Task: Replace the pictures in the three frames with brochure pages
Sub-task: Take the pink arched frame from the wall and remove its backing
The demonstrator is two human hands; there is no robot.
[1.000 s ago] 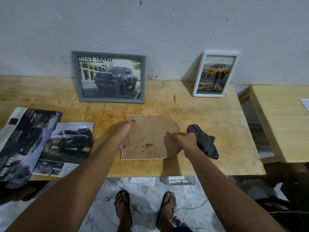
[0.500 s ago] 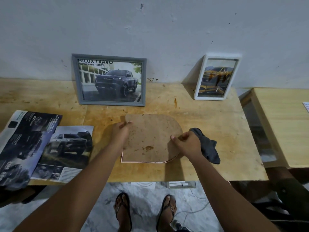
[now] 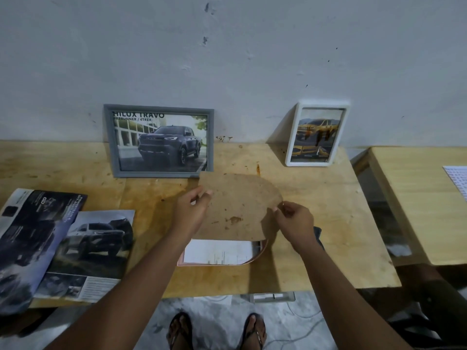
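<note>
A worn wooden table is standing against a pale wall in dim light. Just below both hands, a pink arched frame is lying face down, with a white sheet showing loose in its opening. The left hand is pinching the straight edge of the brown backing board and the right hand is pinching its curved edge, so the board is hanging tilted above the frame. Both grips are only fingertip pinches; a slip would probably be dropping the board onto the sheet and creasing it. A dark cloth is lying just behind the right wrist. Brochure pages are waiting well left of the left hand. Beyond the left fingers, the board's far corner is nearing the grey frame; a push forward might be toppling it. The white frame is leaning beyond the right hand.
</note>
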